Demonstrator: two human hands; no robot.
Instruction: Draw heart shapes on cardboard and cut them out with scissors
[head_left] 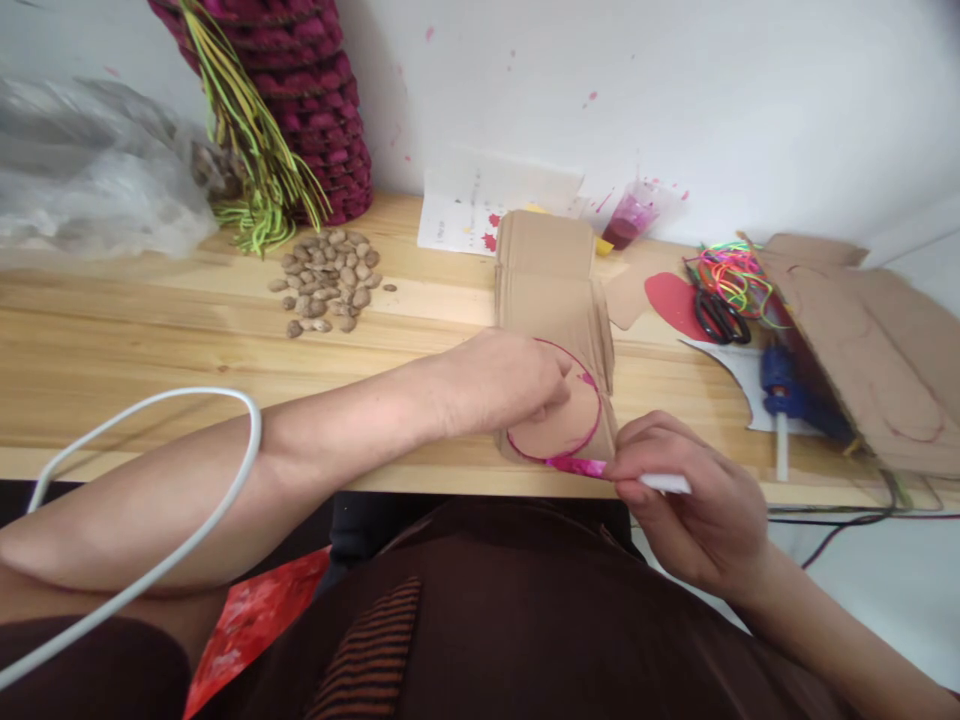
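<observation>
My left hand presses down with curled fingers on a round cardboard piece edged in pink. That round lies on a larger folded cardboard sheet near the table's front edge. In my right hand, thumb and fingers pinch a paintbrush with a white handle and a pink-stained end. The brush's pink end touches the lower edge of the round. Part of the round is hidden under my left hand.
Stones lie in a heap on the wooden table. Behind stand a purple woven basket and a cup of pink liquid. Scissors, a blue glue gun and cardboard lie right. A white cable crosses my left arm.
</observation>
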